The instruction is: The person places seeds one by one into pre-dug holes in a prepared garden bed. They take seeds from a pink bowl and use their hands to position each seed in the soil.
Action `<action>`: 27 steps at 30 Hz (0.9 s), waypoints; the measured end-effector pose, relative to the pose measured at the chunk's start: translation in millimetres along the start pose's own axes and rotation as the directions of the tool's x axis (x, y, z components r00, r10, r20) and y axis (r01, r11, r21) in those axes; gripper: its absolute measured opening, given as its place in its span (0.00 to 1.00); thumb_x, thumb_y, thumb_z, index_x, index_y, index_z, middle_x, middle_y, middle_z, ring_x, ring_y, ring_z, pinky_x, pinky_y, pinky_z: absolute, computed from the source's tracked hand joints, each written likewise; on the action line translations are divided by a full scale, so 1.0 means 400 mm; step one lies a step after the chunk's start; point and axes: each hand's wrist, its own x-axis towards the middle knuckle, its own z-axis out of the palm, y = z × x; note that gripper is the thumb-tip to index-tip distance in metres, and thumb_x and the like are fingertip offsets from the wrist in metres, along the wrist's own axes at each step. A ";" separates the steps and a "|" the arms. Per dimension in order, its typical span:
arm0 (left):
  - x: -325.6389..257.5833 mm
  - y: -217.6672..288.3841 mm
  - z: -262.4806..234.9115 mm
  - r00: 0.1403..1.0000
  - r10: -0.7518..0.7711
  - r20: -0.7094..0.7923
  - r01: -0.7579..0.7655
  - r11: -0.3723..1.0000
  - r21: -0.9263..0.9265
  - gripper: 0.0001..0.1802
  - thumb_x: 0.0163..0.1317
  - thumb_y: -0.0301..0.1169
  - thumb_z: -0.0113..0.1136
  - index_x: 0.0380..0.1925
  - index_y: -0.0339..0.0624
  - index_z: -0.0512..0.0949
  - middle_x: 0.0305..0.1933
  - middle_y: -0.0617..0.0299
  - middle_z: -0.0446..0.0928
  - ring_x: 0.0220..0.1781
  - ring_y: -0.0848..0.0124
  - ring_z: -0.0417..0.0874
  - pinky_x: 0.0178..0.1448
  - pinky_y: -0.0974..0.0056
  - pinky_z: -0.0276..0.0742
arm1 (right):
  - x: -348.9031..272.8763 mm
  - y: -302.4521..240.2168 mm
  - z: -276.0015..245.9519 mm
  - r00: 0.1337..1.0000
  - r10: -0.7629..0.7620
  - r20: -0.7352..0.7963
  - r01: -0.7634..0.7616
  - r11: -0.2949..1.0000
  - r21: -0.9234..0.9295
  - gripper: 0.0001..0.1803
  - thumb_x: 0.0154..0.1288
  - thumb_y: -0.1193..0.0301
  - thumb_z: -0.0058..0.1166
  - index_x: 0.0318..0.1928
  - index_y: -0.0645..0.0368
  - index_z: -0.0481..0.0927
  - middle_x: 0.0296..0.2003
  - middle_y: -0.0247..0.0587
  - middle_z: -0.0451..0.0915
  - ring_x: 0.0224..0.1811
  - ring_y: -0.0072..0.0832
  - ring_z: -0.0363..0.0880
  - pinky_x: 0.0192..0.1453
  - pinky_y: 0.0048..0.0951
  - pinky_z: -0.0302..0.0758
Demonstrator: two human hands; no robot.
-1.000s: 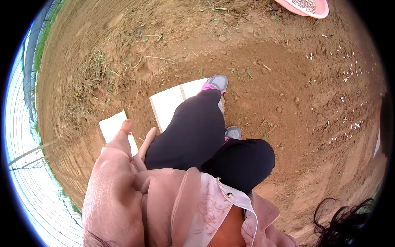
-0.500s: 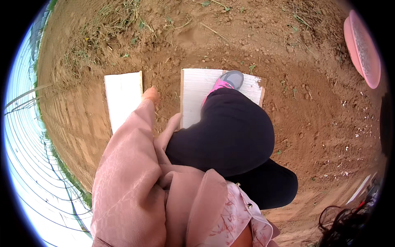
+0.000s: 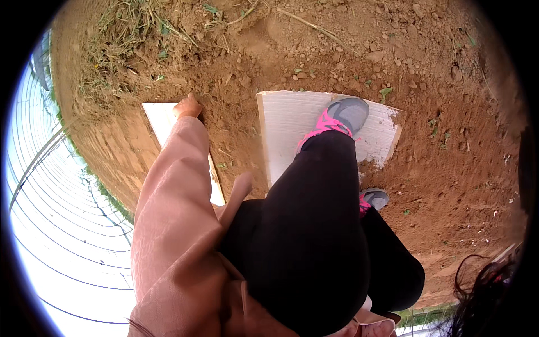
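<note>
Far left, a curved greenhouse frame (image 3: 50, 185) with pale sheeting rims the view; beside it, bare brown soil (image 3: 449, 168). A narrow white board (image 3: 163, 119) lies flat on the soil, its lower run hidden under a pink sleeve (image 3: 174, 191). The left hand (image 3: 187, 106) rests on the board's far right edge, fingers curled down; whether they pinch the edge or only press on it cannot be told. Next right, the right hand (image 3: 238, 188) hangs loose near the knee, thumb up, fingers slack, holding nothing. A strip of soil separates the narrow board from a wider white board (image 3: 286, 135), also flat on the ground, with dirt scattered on its right end. A grey shoe with pink laces (image 3: 342, 115) stands on this wider board; a second grey shoe (image 3: 375, 197) sits on soil just below its lower edge. Judged from this: the wide board looks placed and bearing weight, the narrow one looks down but not yet released.
</note>
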 end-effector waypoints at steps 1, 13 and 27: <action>-0.010 -0.042 0.015 0.996 -0.024 -0.092 0.022 0.999 -0.026 0.13 0.54 0.35 0.38 0.38 0.49 0.67 0.38 0.56 0.74 0.40 0.63 0.75 0.38 0.58 0.71 | 0.005 0.003 0.009 1.000 -0.002 0.018 0.002 1.000 0.009 0.21 0.55 0.59 0.44 0.46 0.58 0.67 0.42 0.44 0.71 0.44 0.30 0.69 0.45 0.28 0.63; -0.479 -0.634 0.012 0.590 -0.384 -0.710 -0.026 0.870 -0.492 0.08 0.48 0.30 0.45 0.32 0.49 0.66 0.20 0.54 0.73 0.24 0.58 0.75 0.26 0.56 0.69 | 0.118 -0.085 0.054 0.946 -0.266 0.186 0.234 0.956 0.178 0.22 0.56 0.59 0.43 0.48 0.57 0.65 0.45 0.44 0.69 0.45 0.29 0.68 0.47 0.28 0.62; -1.341 -0.675 -0.419 -0.309 -0.631 -0.712 -0.892 0.451 -0.012 0.09 0.50 0.23 0.47 0.31 0.39 0.74 0.17 0.76 0.65 0.17 0.89 0.56 0.18 0.81 0.50 | -0.667 -0.513 0.091 -0.005 -0.945 0.326 0.853 0.166 0.496 0.22 0.57 0.71 0.41 0.52 0.64 0.59 0.48 0.46 0.65 0.47 0.30 0.65 0.47 0.27 0.65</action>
